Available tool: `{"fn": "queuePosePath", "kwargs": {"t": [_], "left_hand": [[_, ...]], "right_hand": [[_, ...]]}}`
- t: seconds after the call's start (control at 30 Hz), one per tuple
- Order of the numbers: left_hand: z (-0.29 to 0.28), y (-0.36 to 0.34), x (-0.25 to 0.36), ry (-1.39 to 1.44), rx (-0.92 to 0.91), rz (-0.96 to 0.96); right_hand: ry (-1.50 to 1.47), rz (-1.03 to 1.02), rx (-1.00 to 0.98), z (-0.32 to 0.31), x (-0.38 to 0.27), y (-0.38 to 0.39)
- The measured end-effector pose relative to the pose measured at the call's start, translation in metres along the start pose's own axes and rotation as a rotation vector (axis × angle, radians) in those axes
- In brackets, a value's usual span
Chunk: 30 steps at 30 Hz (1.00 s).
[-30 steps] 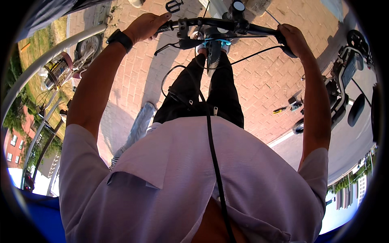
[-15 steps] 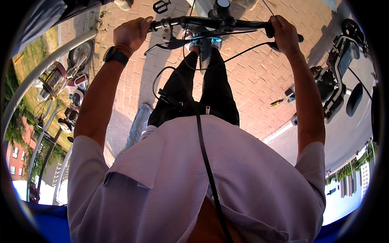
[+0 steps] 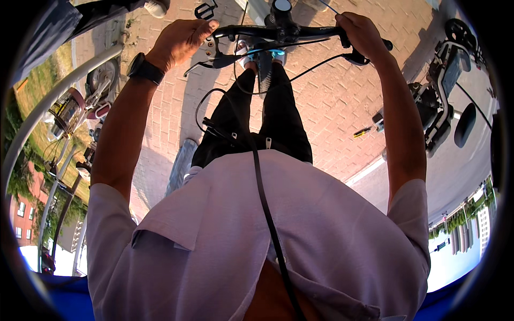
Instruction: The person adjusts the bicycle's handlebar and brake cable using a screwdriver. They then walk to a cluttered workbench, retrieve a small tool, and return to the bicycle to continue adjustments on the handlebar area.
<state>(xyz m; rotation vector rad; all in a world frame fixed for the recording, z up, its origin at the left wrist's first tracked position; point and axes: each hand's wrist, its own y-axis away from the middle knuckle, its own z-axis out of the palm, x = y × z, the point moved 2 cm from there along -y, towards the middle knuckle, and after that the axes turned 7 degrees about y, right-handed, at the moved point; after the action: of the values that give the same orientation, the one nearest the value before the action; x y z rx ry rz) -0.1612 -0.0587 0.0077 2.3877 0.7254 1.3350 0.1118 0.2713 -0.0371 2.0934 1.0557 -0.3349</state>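
Observation:
A black bicycle handlebar point(image 3: 316, 33) spans the top of the view, its stem and round cap point(image 3: 281, 6) in the middle. My left hand point(image 3: 179, 44), below it a dark watch point(image 3: 145, 69), is closed at the bar's left end, the thumb lying along it; its other fingers are largely hidden. Beside it sits a brake lever point(image 3: 201, 65). My right hand point(image 3: 364, 36) is wrapped round the right end, and the black bar tip point(image 3: 387, 45) sticks out past it. Thin cables loop below the bar. The front tyre point(image 3: 264, 72) shows between my legs.
A yellow-and-black tool point(image 3: 362, 132) lies on the brick paving point(image 3: 342, 101). A parked scooter point(image 3: 441, 101) stands at right. At left, a grey rail point(image 3: 59, 91) runs before parked bikes point(image 3: 101, 80). Another person's dark trouser leg point(image 3: 96, 16) is at upper left, near a pedal point(image 3: 205, 9).
The handlebar has shifted slightly left and up. My left hand has turned, its thumb reaching further right along the bar. My right hand has moved a little left and up with its end.

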Motion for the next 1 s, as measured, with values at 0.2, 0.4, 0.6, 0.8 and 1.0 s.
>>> {"fn": "queuePosePath", "kwargs": {"t": [0.2, 0.4, 0.6, 0.8, 1.0], "left_hand": [[-0.007, -0.038, -0.007, 0.06, -0.194, -0.139], [-0.059, -0.017, -0.05, 0.685, -0.235, -0.519], [-0.086, 0.03, -0.071, 0.361, 0.011, -0.363], [-0.073, 0.078, -0.086, 0.512, 0.243, -0.488], [-0.036, 0.127, -0.102, 0.746, 0.454, -0.629]], "right_hand": [[0.11, 0.019, 0.032, 0.007, -0.006, -0.006], [-0.141, 0.053, 0.039, 0.002, 0.004, -0.003], [-0.389, 0.171, 0.347, -0.024, 0.021, 0.017], [-0.692, 0.394, 0.707, -0.028, 0.067, 0.099], [-0.704, 0.698, 0.692, 0.022, 0.097, 0.21]]}}
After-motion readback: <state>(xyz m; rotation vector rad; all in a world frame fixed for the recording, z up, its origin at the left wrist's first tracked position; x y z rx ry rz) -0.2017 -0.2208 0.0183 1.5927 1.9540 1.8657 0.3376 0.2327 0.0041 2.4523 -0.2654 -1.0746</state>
